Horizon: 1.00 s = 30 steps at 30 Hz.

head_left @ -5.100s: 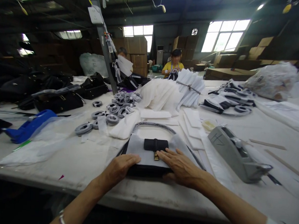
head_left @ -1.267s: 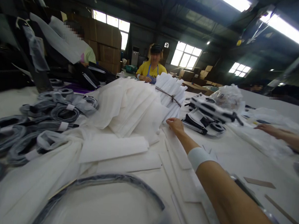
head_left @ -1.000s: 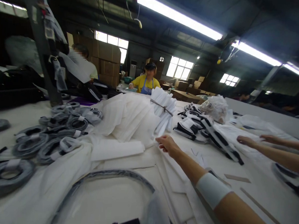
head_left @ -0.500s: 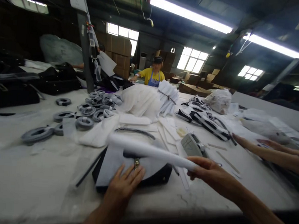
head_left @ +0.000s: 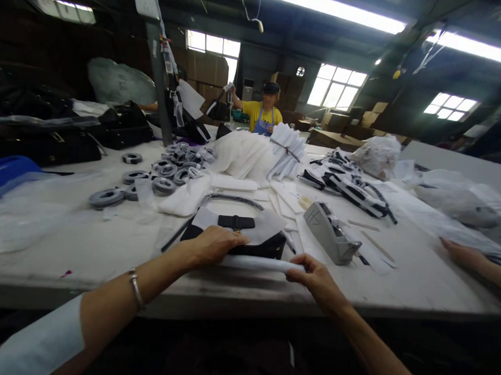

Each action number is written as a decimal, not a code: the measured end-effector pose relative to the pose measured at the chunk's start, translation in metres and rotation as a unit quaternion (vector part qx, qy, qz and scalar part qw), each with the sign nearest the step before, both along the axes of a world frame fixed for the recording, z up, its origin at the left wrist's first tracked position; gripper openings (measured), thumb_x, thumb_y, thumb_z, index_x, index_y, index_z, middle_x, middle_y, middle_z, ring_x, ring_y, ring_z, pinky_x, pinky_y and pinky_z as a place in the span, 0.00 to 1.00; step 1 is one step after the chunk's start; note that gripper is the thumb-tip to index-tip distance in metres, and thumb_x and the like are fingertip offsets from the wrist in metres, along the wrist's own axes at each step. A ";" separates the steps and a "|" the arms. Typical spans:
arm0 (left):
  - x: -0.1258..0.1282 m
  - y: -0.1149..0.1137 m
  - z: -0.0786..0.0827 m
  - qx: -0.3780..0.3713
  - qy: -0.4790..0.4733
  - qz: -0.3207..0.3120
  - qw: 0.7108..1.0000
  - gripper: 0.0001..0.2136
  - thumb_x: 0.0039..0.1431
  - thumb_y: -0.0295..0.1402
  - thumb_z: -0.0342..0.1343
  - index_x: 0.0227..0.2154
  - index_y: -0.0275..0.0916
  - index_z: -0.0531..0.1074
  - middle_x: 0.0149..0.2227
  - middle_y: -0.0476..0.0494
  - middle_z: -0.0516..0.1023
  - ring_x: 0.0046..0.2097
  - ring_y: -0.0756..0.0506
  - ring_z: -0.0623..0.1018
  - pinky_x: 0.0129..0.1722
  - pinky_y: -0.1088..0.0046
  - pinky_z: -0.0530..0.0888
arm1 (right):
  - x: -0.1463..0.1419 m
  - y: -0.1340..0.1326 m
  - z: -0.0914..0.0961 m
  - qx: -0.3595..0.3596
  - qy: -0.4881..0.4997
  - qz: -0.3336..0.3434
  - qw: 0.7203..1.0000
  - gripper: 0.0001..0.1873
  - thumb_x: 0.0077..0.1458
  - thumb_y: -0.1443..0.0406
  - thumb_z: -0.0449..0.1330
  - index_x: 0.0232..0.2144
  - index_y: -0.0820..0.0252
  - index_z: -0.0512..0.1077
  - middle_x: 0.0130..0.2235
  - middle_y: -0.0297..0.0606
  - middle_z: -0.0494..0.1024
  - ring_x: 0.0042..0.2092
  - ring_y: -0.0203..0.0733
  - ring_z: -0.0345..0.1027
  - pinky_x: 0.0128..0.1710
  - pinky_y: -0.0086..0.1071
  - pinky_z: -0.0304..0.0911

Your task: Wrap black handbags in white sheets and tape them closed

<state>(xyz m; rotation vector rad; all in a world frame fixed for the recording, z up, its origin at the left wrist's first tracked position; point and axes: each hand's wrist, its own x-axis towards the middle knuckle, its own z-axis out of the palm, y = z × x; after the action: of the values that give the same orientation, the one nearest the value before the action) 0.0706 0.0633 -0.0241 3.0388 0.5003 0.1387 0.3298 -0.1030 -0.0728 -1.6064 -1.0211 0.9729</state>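
Note:
A black handbag [head_left: 274, 246] lies before me, with white wrapping over its flap and its handle pointing away. My left hand [head_left: 218, 244] is on its front below the dark clasp tab [head_left: 236, 222], fingers together and bent at the flap; the thumb is hidden. My right hand [head_left: 315, 279] pinches the right end of a white rolled sheet [head_left: 258, 264]. The roll lies level along the bag's near edge, and its left end runs under my left hand. A grey tape dispenser [head_left: 330, 232] stands right of the bag.
Grey coiled rings [head_left: 164, 186] and a stack of white sheets [head_left: 239, 156] lie behind the bag. Wrapped black straps [head_left: 355, 198] are farther right. Another person's hand [head_left: 462, 256] reaches in at right. A person in yellow [head_left: 251, 109] stands across the table [head_left: 122, 264].
My right hand has lowered the white roll from above the handbag to its near edge. My left hand's fingers now point right and bend at the flap. The person opposite has raised a dark bag.

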 end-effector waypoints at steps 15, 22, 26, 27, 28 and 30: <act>0.004 -0.035 -0.093 0.163 -0.218 0.098 0.957 0.20 0.66 0.24 0.47 0.59 0.41 0.64 0.56 0.41 0.74 0.56 0.44 0.74 0.51 0.63 0.71 | -0.021 0.027 -0.035 0.183 -0.382 -0.078 0.902 0.13 0.55 0.56 0.62 0.36 0.58 0.71 0.36 0.40 0.76 0.38 0.48 0.70 0.39 0.40 0.65; 0.002 -0.040 -0.092 0.160 -0.209 0.106 0.959 0.18 0.68 0.28 0.46 0.58 0.41 0.65 0.56 0.42 0.74 0.56 0.43 0.74 0.50 0.64 0.72 | -0.060 0.037 0.025 0.310 -0.620 0.137 0.708 0.28 0.57 0.68 0.62 0.58 0.55 0.63 0.61 0.44 0.68 0.66 0.56 0.51 0.66 0.58 0.41; 0.005 -0.040 -0.092 0.164 -0.196 0.107 0.961 0.18 0.68 0.29 0.46 0.59 0.40 0.64 0.57 0.41 0.74 0.56 0.43 0.74 0.50 0.64 0.72 | -0.072 0.072 0.026 0.228 -0.656 0.243 0.677 0.29 0.53 0.71 0.64 0.57 0.66 0.65 0.60 0.53 0.68 0.65 0.59 0.55 0.66 0.57 0.46; 0.005 -0.040 -0.092 0.167 -0.189 0.105 0.962 0.19 0.68 0.28 0.45 0.60 0.40 0.63 0.58 0.40 0.73 0.56 0.43 0.74 0.50 0.65 0.72 | -0.070 0.079 0.021 0.209 -0.658 0.256 0.676 0.26 0.54 0.73 0.62 0.55 0.68 0.67 0.57 0.54 0.71 0.62 0.58 0.61 0.64 0.56 0.52; 0.005 -0.039 -0.092 0.169 -0.180 0.104 0.963 0.19 0.68 0.28 0.44 0.60 0.39 0.62 0.59 0.39 0.72 0.57 0.43 0.73 0.51 0.65 0.71 | -0.067 0.084 0.016 0.192 -0.657 0.268 0.678 0.24 0.55 0.74 0.60 0.54 0.69 0.68 0.55 0.55 0.73 0.59 0.57 0.65 0.62 0.54 0.57; 0.002 -0.037 -0.088 0.171 -0.164 0.102 0.966 0.20 0.68 0.25 0.43 0.62 0.35 0.60 0.60 0.36 0.70 0.57 0.45 0.73 0.52 0.67 0.70 | -0.059 0.089 0.006 0.169 -0.646 0.289 0.686 0.23 0.55 0.75 0.59 0.55 0.69 0.68 0.54 0.55 0.74 0.55 0.56 0.69 0.57 0.51 0.64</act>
<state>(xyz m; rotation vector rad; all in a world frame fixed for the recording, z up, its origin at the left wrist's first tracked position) 0.0723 0.0265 -0.1121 3.1744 0.8315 0.8025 0.2712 -0.0142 -0.0667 -1.5404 -2.5967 -0.2536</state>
